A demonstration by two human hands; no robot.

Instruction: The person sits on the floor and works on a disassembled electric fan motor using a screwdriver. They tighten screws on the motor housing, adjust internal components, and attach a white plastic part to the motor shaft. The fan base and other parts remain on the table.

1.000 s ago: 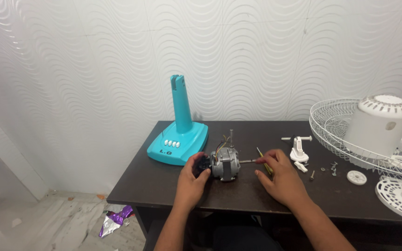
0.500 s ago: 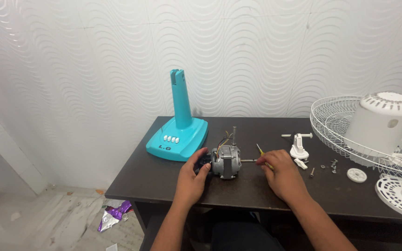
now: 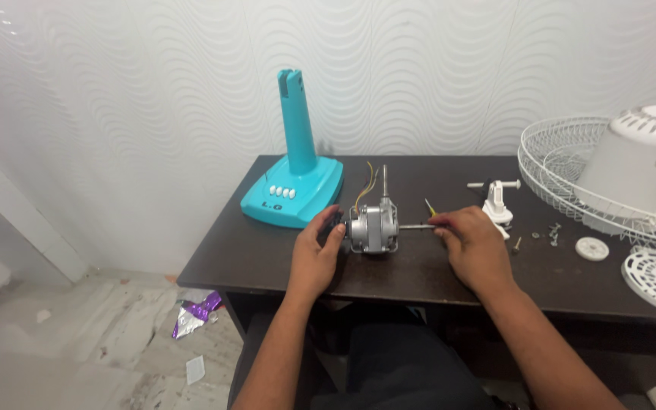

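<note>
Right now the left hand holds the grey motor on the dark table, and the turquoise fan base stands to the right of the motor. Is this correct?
Not quite. In the head view the turquoise fan base stands to the left of the grey motor, not the right. The rest holds: the left hand holds the motor on the dark table.

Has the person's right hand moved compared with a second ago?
Yes, slightly. The right hand lay nearer the table's front edge; now it sits a little farther back, toward the small white bracket, with its fingertips at the motor's shaft.
</note>
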